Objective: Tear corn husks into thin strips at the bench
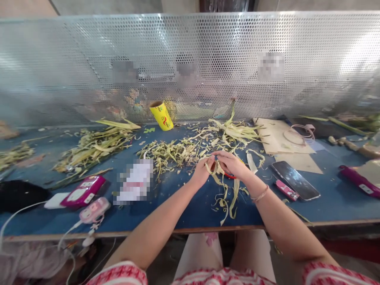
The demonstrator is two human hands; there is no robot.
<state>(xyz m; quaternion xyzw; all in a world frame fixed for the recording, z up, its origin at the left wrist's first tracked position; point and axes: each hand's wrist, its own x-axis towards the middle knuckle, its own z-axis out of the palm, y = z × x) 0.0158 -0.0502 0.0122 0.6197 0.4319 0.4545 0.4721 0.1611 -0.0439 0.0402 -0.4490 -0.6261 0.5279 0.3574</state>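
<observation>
My left hand [202,173] and my right hand [232,164] meet above the blue table, fingertips pinched close together. A pale, dried leaf strip [212,169] runs from my left fingers and curls below them. My right fingers are closed at the same spot, but what they pinch is partly hidden. Under my right hand shows a red, curved edge [228,175] of something mostly covered. Long pale leaf strips [234,200] trail on the table below my hands. Just beyond lies a heap of short leaf scraps [175,154], with a bundle of longer leaves [236,130] behind it.
A yellow cardboard tube [162,116] leans near the perforated metal screen [190,47]. Another leaf pile [92,146] lies left, near a magenta case [84,192] and pink case [94,210]. At right are a phone [295,180], pink cutter-like item [286,190] and brown paper [274,136].
</observation>
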